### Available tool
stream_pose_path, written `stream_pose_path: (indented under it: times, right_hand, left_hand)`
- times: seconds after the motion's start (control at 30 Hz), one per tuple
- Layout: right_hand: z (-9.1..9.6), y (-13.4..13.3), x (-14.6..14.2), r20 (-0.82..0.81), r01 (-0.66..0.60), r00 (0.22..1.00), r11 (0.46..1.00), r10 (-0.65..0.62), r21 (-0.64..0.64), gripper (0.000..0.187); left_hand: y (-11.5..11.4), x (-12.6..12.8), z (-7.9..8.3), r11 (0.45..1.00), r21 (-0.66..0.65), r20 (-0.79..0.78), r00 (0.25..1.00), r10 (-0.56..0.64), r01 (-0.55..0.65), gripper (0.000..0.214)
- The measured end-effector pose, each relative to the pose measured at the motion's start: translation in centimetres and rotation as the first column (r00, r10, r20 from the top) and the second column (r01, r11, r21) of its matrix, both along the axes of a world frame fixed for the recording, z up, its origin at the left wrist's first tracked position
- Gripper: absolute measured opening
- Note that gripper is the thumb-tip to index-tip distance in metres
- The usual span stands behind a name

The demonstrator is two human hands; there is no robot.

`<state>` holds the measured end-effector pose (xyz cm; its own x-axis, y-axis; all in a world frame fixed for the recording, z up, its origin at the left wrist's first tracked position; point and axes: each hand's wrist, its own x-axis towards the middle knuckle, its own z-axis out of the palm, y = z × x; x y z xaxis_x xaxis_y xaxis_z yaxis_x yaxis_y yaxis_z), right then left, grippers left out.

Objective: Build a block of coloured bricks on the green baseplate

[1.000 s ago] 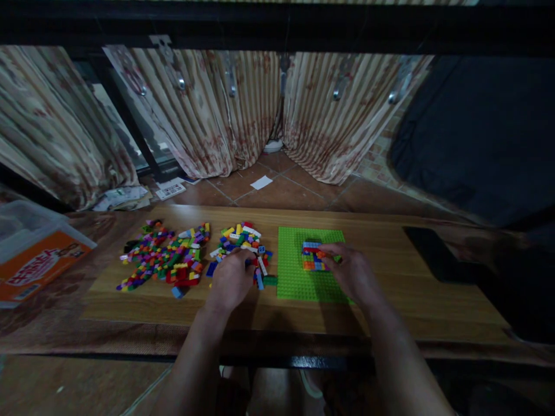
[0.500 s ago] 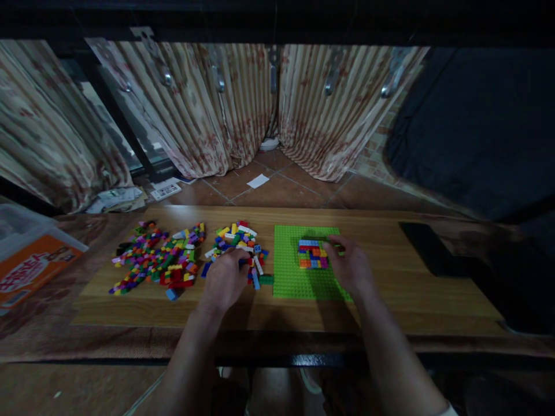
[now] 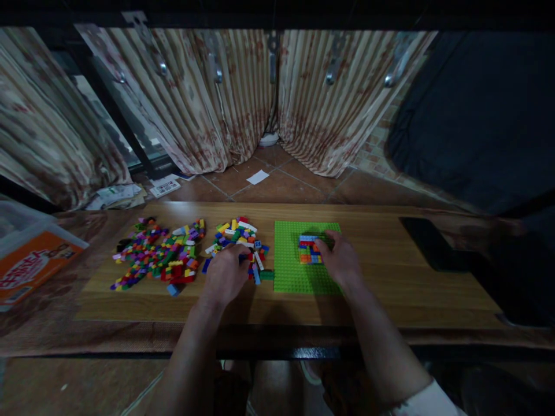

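Observation:
My left hand (image 3: 226, 276) bends over the near side of a mixed pile of toy bricks (image 3: 240, 231). Its fingers are closed, with a dark blue brick (image 3: 244, 257) at the tips. On the green baseplate (image 3: 286, 271) sits a small block of toy bricks (image 3: 309, 249) in light blue, red, orange, yellow and other colours. Thumb and fingers of my right hand (image 3: 341, 261) grip the block at its right side, and the hand covers that edge. A dark green brick (image 3: 267, 275) lies against the plate's left edge.
Another, larger spread of small bricks (image 3: 158, 251) lies on the left of the wooden board (image 3: 390, 289). A clear tub with an orange label (image 3: 37, 263) stands at far left. A dark phone-like slab (image 3: 427, 240) rests on the right. Striped curtains (image 3: 243, 104) hang behind.
My right hand has moved left, its thumb now over the top right of the brick block. The left hand stays at the pile. The view has tilted slightly.

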<state>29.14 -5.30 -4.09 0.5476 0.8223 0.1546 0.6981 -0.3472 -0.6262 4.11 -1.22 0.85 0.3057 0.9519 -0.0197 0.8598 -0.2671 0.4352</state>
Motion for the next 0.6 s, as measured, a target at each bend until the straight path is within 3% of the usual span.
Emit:
stream_pose_path:
  times: [0.37, 0.6]
  right_hand:
    - [-0.5, -0.4, -1.2, 0.09, -0.025, 0.996, 0.999, 0.023, 0.022, 0.044]
    - [-0.4, -0.7, -0.9, 0.102, -0.052, 0.994, 0.994, 0.042, 0.092, 0.044]
  left_hand:
    - [-0.2, -0.2, 0.2, 1.0, -0.003, 0.03, 0.999, 0.013, -0.013, 0.024]
    - [0.1, -1.0, -0.1, 0.999, 0.006, 0.138, 0.989, 0.045, -0.046, 0.023]
